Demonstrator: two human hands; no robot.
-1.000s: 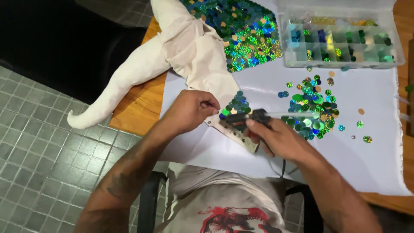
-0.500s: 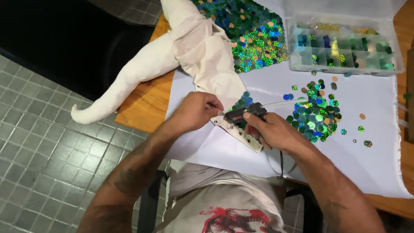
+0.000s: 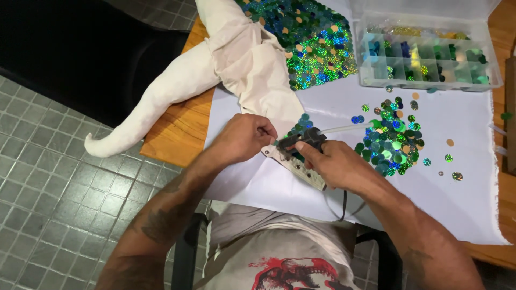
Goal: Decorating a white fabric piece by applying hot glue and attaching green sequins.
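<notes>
Meanwhile, the right hand (image 3: pixel 336 164) was wrapped around a dark glue gun (image 3: pixel 302 142), its nozzle aimed at the cream fabric strip (image 3: pixel 293 164) lying on the white paper (image 3: pixel 462 177) of the worktop. The left hand (image 3: pixel 244 137) had its fingers pinched narrowly on a small green sequin (image 3: pixel 275 142) at the strip's end. Just beside the gun lay a loose sequin pile (image 3: pixel 392 140); a compartment box (image 3: pixel 427 53) stood beyond.

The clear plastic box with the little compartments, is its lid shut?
No, the plastic box stands open, lid tipped back, its compartments showing.
</notes>
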